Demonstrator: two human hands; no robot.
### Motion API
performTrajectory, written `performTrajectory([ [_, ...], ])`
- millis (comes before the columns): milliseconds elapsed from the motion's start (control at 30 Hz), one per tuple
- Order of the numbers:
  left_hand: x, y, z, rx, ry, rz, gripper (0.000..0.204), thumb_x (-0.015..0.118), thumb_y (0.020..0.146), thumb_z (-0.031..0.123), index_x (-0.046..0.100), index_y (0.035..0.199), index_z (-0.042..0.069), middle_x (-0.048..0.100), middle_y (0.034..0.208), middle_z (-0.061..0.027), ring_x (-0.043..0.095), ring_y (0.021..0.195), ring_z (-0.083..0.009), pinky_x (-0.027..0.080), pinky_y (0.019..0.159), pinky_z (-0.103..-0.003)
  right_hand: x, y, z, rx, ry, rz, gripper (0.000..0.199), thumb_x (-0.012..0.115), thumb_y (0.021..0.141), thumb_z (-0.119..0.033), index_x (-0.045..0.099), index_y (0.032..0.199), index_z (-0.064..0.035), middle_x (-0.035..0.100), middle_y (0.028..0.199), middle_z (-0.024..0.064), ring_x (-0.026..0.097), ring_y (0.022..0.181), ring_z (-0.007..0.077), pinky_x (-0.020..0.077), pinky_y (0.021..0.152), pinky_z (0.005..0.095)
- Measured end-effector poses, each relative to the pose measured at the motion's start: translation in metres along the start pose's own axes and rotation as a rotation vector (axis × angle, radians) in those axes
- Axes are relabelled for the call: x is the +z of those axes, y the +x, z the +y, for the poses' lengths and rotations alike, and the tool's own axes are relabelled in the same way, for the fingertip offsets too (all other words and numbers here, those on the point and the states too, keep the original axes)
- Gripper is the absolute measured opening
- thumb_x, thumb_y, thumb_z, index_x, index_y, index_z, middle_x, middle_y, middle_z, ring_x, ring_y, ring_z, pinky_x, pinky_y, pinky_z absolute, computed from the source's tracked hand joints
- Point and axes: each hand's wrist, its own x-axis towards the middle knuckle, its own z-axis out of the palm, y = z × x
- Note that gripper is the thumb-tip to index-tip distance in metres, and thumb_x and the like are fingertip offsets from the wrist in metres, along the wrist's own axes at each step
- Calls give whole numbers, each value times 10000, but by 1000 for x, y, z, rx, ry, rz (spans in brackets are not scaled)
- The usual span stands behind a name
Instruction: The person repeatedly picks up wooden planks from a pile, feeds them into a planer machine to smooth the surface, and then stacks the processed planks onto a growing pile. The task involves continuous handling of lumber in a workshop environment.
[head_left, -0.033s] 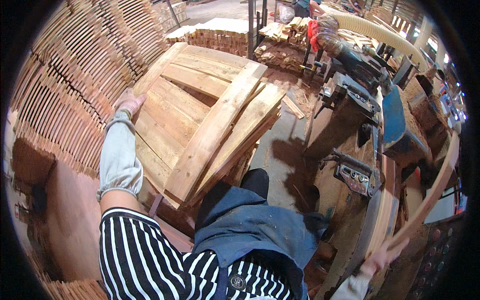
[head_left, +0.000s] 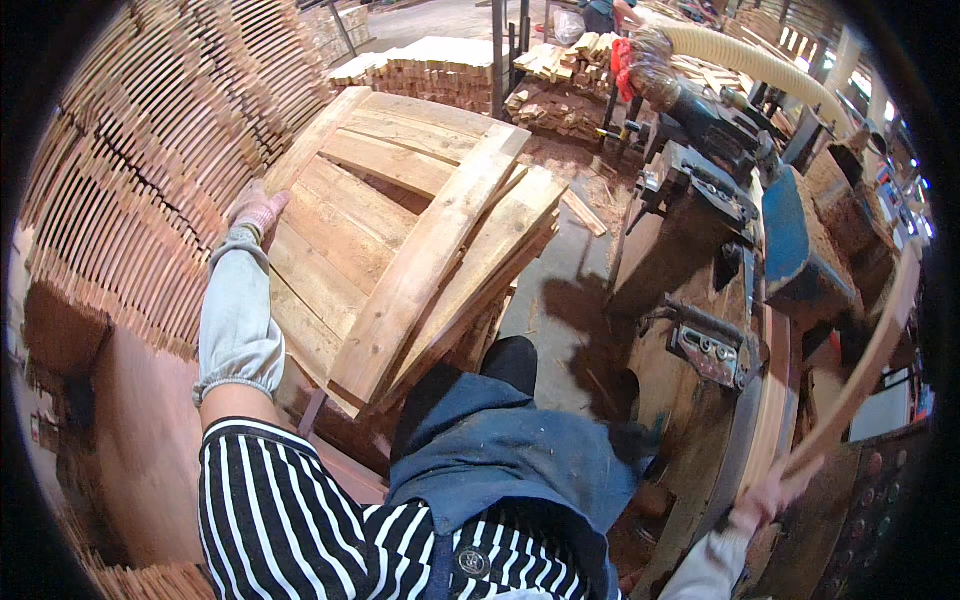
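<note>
My left hand [head_left: 258, 207], in a pinkish glove and pale sleeve guard, is closed on the left edge of a wooden board [head_left: 310, 145] at the left side of a stack of planks. Across this stack lies another wooden plank [head_left: 430, 265], over boards set at differing angles. At the lower right, my right hand [head_left: 765, 497] is closed around the near end of a long wooden strip [head_left: 850, 400]. The strip slants up and away to the right and looks bent by the lens. The hand is slightly blurred, and its fingertips are partly hidden.
A tall stack of wood slats [head_left: 150, 200] stands at the left. Along the right runs a dusty woodworking machine [head_left: 700, 190] with a blue guard [head_left: 785, 240] and a ribbed hose [head_left: 760, 65]. More lumber [head_left: 425, 70] is piled behind. A person [head_left: 605, 15] stands far off.
My right hand has shifted slightly up and to the right, with the wooden strip moving along. My left hand stays on the board's edge.
</note>
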Motion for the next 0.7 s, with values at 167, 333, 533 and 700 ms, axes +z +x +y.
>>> performTrajectory([
  [167, -29, -65, 86, 130, -84, 51, 790, 804, 836, 419, 522, 1453, 13, 639, 1382, -241, 615, 1286, -377, 467, 1088, -426, 18, 17, -2, -125, -81, 0, 777, 713, 919, -252, 384, 1610, -117, 444, 1583, 203, 411, 1461, 382, 340, 1201, 448],
  [333, -5, -121, 102, 440, -511, -77, 901, 828, 842, 384, 423, 1559, 17, 565, 1481, -225, 547, 1369, -323, 432, 1124, -389, -76, -90, -31, 9, 13, -258, 791, 695, 867, -107, 374, 1582, 1, 449, 1569, 218, 449, 1428, 378, 332, 1209, 443],
  [533, -6, -227, 202, 649, 56, -190, 970, 759, 859, 511, 342, 1602, 46, 492, 1541, -218, 480, 1431, -364, 391, 1182, -420, -223, -201, -19, 176, -459, -441, 622, 678, 874, -117, 519, 1461, 16, 534, 1457, 253, 516, 1333, 430, 384, 1169, 471],
  [700, -10, -241, 245, 477, 293, -255, 1079, 792, 805, 483, 238, 1638, 80, 423, 1587, -236, 476, 1427, -383, 404, 1175, -435, -220, -193, 18, -323, -453, -472, 427, 662, 896, -108, 632, 1295, 41, 586, 1359, 274, 540, 1267, 465, 408, 1122, 528],
])
